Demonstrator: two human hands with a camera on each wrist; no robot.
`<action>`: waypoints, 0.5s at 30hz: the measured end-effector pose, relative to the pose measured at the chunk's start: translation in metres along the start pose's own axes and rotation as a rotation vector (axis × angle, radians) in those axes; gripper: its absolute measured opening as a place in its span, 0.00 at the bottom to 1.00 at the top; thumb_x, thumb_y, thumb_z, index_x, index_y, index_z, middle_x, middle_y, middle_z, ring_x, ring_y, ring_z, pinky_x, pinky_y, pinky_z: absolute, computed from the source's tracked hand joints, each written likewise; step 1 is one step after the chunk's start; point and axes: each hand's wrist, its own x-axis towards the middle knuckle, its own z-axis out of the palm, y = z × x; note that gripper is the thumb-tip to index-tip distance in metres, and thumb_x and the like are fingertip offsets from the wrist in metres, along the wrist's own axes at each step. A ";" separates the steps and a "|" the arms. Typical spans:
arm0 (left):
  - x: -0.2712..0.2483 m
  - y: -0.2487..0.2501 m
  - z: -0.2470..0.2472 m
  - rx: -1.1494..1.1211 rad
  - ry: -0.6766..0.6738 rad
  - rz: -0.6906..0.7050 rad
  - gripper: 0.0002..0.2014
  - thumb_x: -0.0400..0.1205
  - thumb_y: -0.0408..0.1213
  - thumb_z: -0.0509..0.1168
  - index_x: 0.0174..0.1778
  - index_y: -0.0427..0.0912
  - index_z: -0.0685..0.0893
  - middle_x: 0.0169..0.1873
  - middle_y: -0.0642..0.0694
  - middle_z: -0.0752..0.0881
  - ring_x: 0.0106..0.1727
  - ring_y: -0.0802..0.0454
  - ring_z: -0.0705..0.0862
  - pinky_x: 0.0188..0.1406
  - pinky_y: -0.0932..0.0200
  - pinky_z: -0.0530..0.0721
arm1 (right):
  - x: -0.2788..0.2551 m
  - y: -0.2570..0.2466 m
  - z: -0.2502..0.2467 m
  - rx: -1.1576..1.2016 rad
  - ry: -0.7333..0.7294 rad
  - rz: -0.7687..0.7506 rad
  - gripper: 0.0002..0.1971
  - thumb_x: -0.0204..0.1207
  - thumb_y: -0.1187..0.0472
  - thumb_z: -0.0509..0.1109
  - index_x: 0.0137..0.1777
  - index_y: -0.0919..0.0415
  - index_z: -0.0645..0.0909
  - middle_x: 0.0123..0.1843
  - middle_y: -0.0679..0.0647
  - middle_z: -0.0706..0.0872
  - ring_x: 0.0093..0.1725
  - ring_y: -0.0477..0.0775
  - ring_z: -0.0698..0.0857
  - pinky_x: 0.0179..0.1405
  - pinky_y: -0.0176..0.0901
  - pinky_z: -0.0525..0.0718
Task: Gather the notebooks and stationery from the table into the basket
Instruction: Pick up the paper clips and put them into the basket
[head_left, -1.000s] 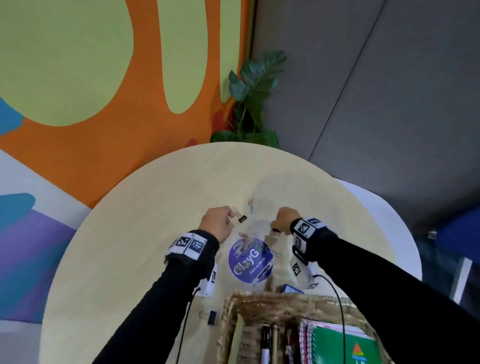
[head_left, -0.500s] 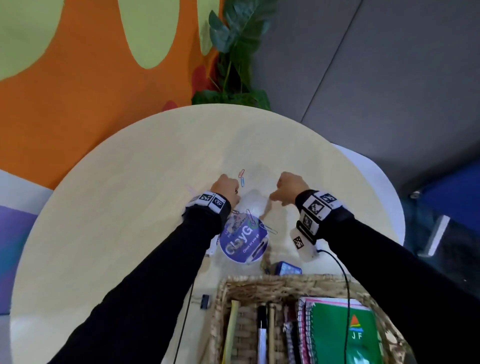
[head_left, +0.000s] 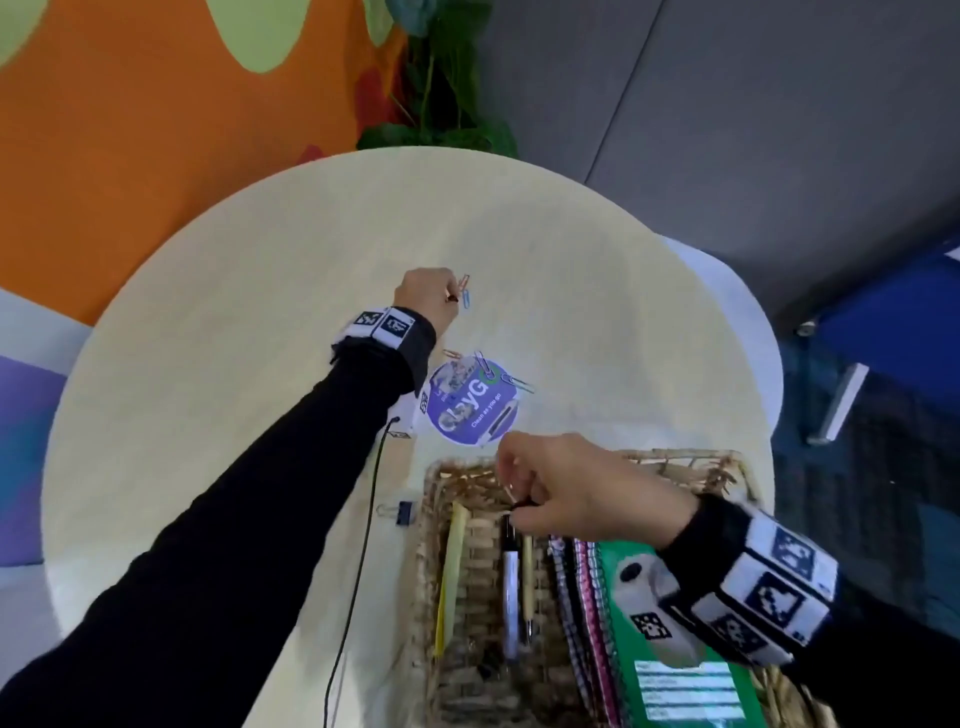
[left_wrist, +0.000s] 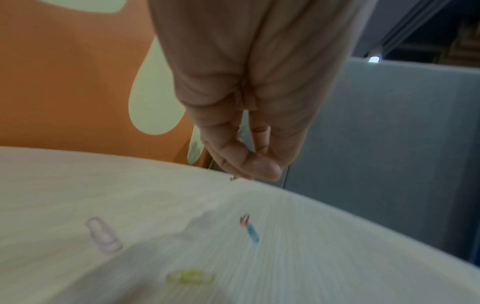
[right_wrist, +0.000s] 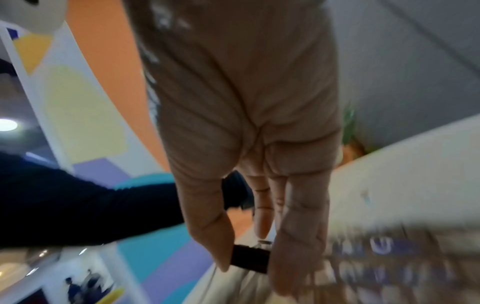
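Observation:
My right hand (head_left: 517, 506) hovers over the near-left part of the wicker basket (head_left: 691, 462). It pinches a small black binder clip (right_wrist: 249, 258) between thumb and fingers. My left hand (head_left: 451, 297) is out on the table beside a red paper clip (head_left: 464, 284) and a blue paper clip (head_left: 468, 301). Its fingertips (left_wrist: 259, 168) pinch a small metal clip (left_wrist: 232, 178). The basket holds a green notebook (head_left: 670, 680), other spiral notebooks (head_left: 576, 597), a black-and-white pen (head_left: 510, 587) and a yellow stick (head_left: 452, 566).
A round purple sticker (head_left: 472, 410) lies on the table with several paper clips (head_left: 519, 384) at its far edge. A black binder clip (head_left: 402, 512) sits left of the basket. A plant (head_left: 441, 114) stands behind the round table (head_left: 208, 364).
My right hand came back from the far paper clips to above the basket, carrying the black binder clip. My left hand stayed out by the red and blue paper clips.

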 end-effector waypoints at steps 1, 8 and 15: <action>-0.010 0.003 -0.009 -0.058 0.019 0.008 0.09 0.76 0.29 0.64 0.48 0.39 0.87 0.51 0.34 0.88 0.50 0.35 0.87 0.53 0.48 0.87 | -0.002 -0.002 0.019 -0.050 -0.075 -0.017 0.13 0.70 0.60 0.71 0.53 0.55 0.74 0.48 0.55 0.87 0.42 0.55 0.82 0.37 0.45 0.76; -0.131 0.043 -0.064 -0.197 -0.044 0.213 0.06 0.75 0.32 0.66 0.46 0.42 0.86 0.38 0.47 0.85 0.31 0.49 0.84 0.29 0.71 0.79 | 0.017 0.000 0.117 -0.355 -0.451 -0.006 0.10 0.74 0.65 0.70 0.50 0.71 0.77 0.48 0.66 0.86 0.40 0.61 0.82 0.28 0.44 0.77; -0.250 0.040 -0.064 -0.006 -0.321 0.274 0.06 0.74 0.35 0.68 0.44 0.48 0.86 0.37 0.53 0.86 0.31 0.68 0.77 0.37 0.72 0.73 | 0.021 -0.007 0.134 -0.561 -0.442 -0.046 0.14 0.73 0.58 0.75 0.42 0.71 0.79 0.38 0.61 0.80 0.37 0.60 0.80 0.36 0.47 0.80</action>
